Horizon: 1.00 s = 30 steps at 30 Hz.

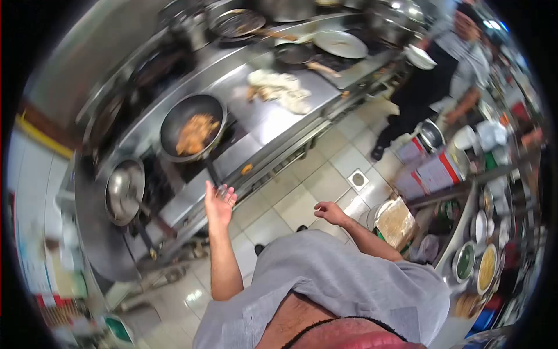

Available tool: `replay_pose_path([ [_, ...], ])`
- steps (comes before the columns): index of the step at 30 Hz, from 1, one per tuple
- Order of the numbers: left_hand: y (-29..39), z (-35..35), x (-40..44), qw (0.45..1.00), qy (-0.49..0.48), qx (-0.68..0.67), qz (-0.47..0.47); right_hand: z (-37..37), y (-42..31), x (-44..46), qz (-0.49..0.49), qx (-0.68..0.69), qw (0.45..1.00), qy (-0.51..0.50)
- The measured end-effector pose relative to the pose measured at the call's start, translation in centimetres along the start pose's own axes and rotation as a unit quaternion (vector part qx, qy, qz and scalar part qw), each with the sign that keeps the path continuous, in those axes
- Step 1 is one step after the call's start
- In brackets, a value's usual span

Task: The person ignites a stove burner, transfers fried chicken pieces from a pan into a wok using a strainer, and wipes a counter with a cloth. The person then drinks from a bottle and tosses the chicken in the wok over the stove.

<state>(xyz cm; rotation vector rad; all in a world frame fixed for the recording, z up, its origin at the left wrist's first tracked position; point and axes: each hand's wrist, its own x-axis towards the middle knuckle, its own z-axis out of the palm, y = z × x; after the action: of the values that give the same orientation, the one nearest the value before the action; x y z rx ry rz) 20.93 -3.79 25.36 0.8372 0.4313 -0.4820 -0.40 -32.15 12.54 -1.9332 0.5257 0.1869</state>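
A dark wok sits on the stove with browned pieces of food in it. Its handle points toward me. Just below the end of that handle is my left hand, palm up with fingers apart; it holds nothing, and I cannot tell whether the fingertips touch the handle. Over the floor hangs my right hand, fingers loosely bent and nothing seen in it. To the left of the wok stands another pan with a ladle in it.
A crumpled cloth lies on the steel counter. Several pans, among them a light-coloured one, fill the back burners. A co-worker stands at the far right, near large tins. Bowls of food line the right-hand counter.
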Motion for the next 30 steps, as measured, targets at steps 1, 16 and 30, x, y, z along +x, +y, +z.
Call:
replay_pose_path([
  [1,0.2,2.7,-0.5,0.999,-0.030,-0.031,-0.009,-0.6,0.2,-0.1,0.009,-0.015,1.000,-0.004],
  [16,-0.4,2.1,5.9,0.994,-0.053,0.035,-0.085,0.5,4.5,0.3,0.192,0.138,0.971,0.040],
  [30,2.4,-0.1,6.3,0.989,-0.073,0.078,-0.099,6.4,-5.2,13.1,0.117,0.122,0.984,0.057],
])
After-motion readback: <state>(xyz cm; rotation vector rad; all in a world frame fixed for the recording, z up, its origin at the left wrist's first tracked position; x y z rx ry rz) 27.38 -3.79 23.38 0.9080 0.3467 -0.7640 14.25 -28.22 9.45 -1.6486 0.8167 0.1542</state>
